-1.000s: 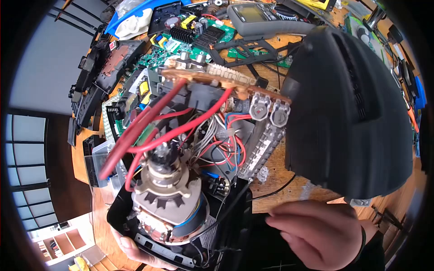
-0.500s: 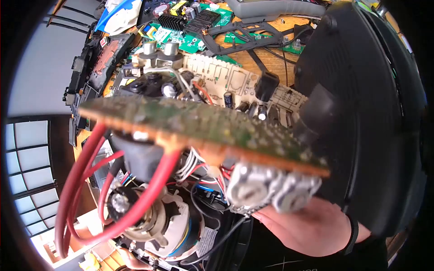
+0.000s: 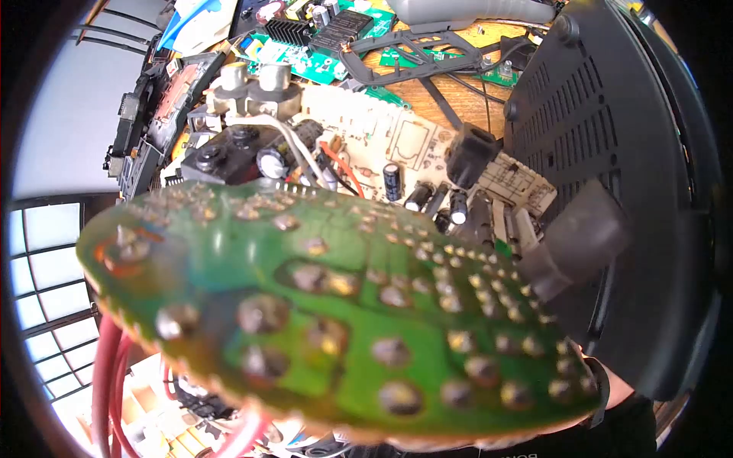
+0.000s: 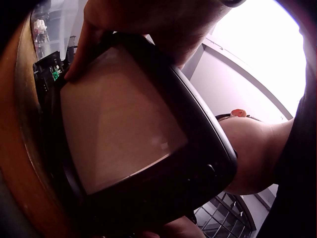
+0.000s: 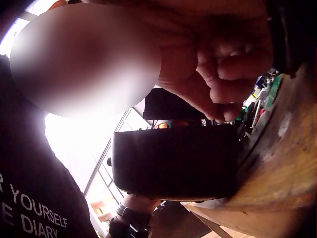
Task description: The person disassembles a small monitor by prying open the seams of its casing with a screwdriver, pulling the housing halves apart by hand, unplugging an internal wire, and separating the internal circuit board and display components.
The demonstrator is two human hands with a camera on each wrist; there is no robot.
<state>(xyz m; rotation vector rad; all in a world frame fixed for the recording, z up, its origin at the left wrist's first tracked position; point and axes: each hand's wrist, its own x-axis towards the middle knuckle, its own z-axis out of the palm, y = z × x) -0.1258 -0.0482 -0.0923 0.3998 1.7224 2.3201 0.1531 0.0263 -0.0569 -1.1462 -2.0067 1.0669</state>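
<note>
The green circuit board (image 3: 328, 305) loomed nearest, tilted up with red wires (image 3: 106, 382) at its edge, while the left hand (image 4: 143, 25) gripped the screen casing (image 4: 210, 158) by its rim. Beyond, the black cover (image 3: 603, 160) was already off, though detaching the wired board seemed unfinished. The board hid the parts beneath, and shadow left the right hand's (image 5: 218, 64) hold impossible to tell.

right hand (image 5: 213, 54), fingers (image 5: 237, 67) curled
</note>
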